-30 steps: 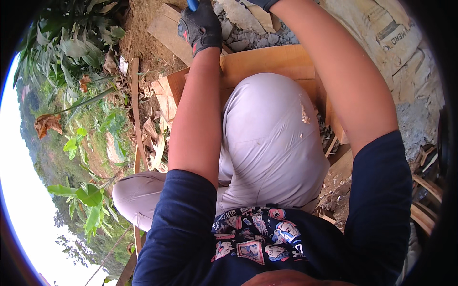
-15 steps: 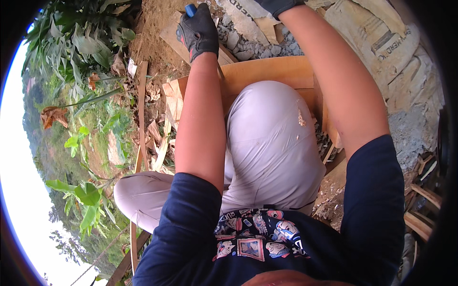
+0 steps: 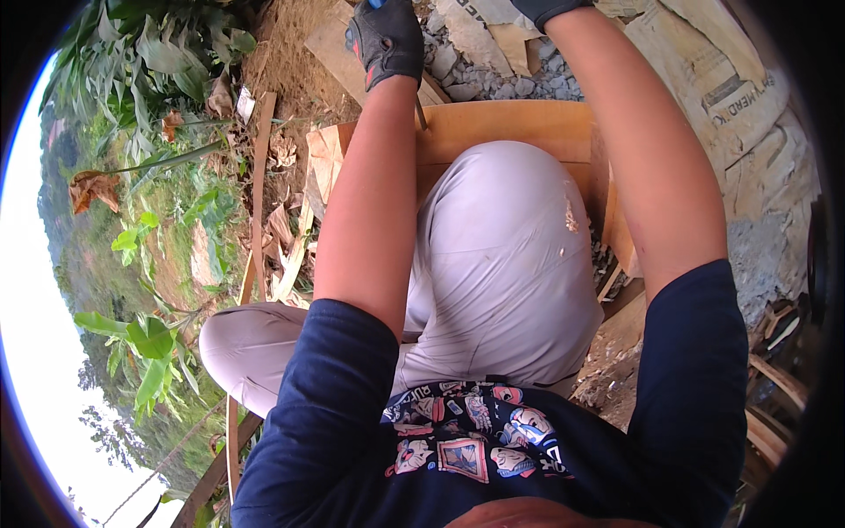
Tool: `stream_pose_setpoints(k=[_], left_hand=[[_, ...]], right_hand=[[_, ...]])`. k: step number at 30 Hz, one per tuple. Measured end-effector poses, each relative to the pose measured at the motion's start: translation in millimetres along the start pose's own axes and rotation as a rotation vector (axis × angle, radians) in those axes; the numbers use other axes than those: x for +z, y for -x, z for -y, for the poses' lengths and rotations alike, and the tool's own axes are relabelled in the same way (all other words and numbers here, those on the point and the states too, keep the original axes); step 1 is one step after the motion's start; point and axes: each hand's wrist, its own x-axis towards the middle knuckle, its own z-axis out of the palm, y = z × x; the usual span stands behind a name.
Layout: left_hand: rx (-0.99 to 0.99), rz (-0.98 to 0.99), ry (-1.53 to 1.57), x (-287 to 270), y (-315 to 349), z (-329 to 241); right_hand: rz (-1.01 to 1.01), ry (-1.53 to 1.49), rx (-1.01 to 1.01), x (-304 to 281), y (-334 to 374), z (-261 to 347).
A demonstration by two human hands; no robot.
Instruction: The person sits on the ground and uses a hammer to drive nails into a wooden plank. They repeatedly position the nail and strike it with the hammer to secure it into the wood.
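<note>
Near the top edge my left hand, in a black glove with red trim, is closed around a blue-handled chisel. Only a bit of blue shows above the fist, and the slim metal shaft comes out below it, by the edge of an orange-brown wooden board. My right hand, also in a black glove, is mostly cut off by the top edge. Its fingers are out of the picture, so what it holds does not show. My raised knee rests close against the board.
Grey gravel and torn paper sacks lie beyond the board. Scrap wood is piled at the right. On the left are a thin wooden strip, dry leaves and green plants on a slope.
Both hands sit slightly further right and higher in the picture, and less of the chisel's blue handle shows. The left hand keeps its grip. The whole view has shifted a little.
</note>
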Motion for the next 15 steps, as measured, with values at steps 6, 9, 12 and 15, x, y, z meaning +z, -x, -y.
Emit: stream_pose_setpoints(k=[6,9,12,15], left_hand=[[-0.055,-0.107,0.094,-2.1,5.3,13.6],[-0.097,-0.094,0.062,-3.5,5.5,15.9],[-0.174,-0.009,0.023,0.0,5.9,5.0],[-0.207,0.005,0.072,9.8,11.7,12.6]], right_hand=[[-0.009,-0.123,-0.009,13.1,6.8,5.8],[0.031,-0.251,0.006,17.6,6.2,0.9],[0.008,-0.219,-0.035,5.9,8.1,-1.4],[-0.004,-0.175,0.082,10.8,7.1,6.8]])
